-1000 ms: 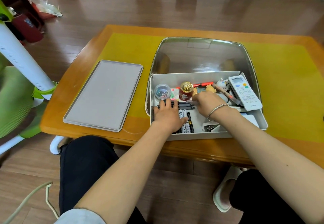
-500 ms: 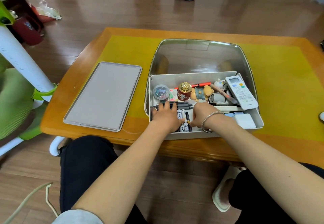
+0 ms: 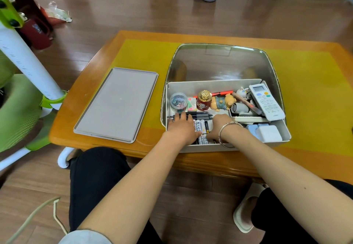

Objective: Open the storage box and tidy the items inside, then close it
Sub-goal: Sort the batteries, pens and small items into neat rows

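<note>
Open white plastic storage box (image 3: 225, 149) sits at the near edge of the orange wooden surface (image 3: 63, 127), roughly 6 o'clock of the yellow mat (image 3: 315, 91); its flat grey lid (image 3: 116, 103) lies off at the box's 9 o'clock. Left hand (image 3: 180, 128) is flat, fingers straight, pressing on the black pens (image 3: 198, 115) and white batteries (image 3: 200, 127) in the box's near-left part. Right hand (image 3: 221, 126) is just beside it over the batteries; its fingers are turned under, can't tell if they pinch one. Risks, as I read it: the box's front wall is close to the surface edge, so a downward press or pull toward the body could tip or slide it off. The white remote control (image 3: 266, 104) leans over the right rim at 2 o'clock and will likely block the lid unless laid flat. Bracelet (image 3: 227, 129) could snag loose items. Room: tight between the hands; bare mat at 3 o'clock and the reflective metal tray (image 3: 219, 62) at 12 o'clock.
</note>
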`<state>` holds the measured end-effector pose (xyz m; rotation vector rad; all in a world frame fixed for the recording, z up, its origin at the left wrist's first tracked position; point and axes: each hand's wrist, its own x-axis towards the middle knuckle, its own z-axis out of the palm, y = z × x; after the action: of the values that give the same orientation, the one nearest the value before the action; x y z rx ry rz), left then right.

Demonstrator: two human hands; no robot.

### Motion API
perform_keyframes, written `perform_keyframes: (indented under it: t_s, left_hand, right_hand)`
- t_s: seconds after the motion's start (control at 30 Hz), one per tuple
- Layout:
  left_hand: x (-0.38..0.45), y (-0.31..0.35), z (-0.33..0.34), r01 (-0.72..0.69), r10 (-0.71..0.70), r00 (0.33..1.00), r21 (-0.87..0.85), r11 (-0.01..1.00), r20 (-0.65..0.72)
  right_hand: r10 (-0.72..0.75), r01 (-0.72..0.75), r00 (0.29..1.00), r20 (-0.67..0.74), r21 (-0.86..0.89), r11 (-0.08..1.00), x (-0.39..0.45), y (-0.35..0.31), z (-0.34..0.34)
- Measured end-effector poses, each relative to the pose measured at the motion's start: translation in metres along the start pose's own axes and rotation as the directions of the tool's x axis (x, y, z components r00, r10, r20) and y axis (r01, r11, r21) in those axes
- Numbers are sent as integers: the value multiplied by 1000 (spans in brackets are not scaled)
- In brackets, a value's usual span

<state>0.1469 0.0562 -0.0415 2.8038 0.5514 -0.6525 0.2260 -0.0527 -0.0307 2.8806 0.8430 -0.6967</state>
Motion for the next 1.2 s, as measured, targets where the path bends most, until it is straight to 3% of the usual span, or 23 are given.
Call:
perform_keyframes:
  t_s: [0.13, 0.2, 0.27, 0.33, 0.47, 0.57, 0.77, 0.87, 1.03, 1.2]
  left_hand:
    - [-8, 0, -5, -15, 14, 999, -7, 1000, -42]
    - [-12, -1, -6, -81, 64, 974, -69, 994, -217]
    - [-16, -3, -8, -173, 91, 898, -156, 972, -429]
    - [-18, -5, -11, -241, 104, 829, -184, 953, -550]
    - [-20, -7, -11, -311, 228, 787, -50, 949, -573]
    - [-22, -10, -9, -284, 217, 774, -21, 958, -596]
    - [-30, -19, -10, -71, -26, 714, -109, 991, -700]
    - [-31, -28, -10, -27, -150, 750, -257, 966, -644]
    - [-29, -33, -1, -42, -175, 808, -352, 935, -563]
    - [-28, -33, 2, -75, -187, 806, -411, 909, -562]
  right_hand:
    - [8, 10, 995, -99, 182, 983, -5, 10, -15]
    - [-18, 61, 989, -146, 294, 954, -9, 16, -23]
    - [-56, 133, 974, -219, 352, 927, -12, 22, -27]
    - [-138, 230, 955, -264, 358, 905, -15, 27, -30]
    - [-294, 415, 893, -341, 370, 831, -18, 30, -31]
    - [-283, 419, 883, -374, 356, 835, -17, 32, -30]
    - [-180, 262, 946, -270, 306, 915, -12, 50, -25]
    - [-237, 289, 948, -211, 267, 919, -14, 51, -24]
    - [-311, 298, 949, 57, 164, 940, -16, 29, -18]
    - [-172, 160, 980, 97, 121, 980, -11, 17, -10]
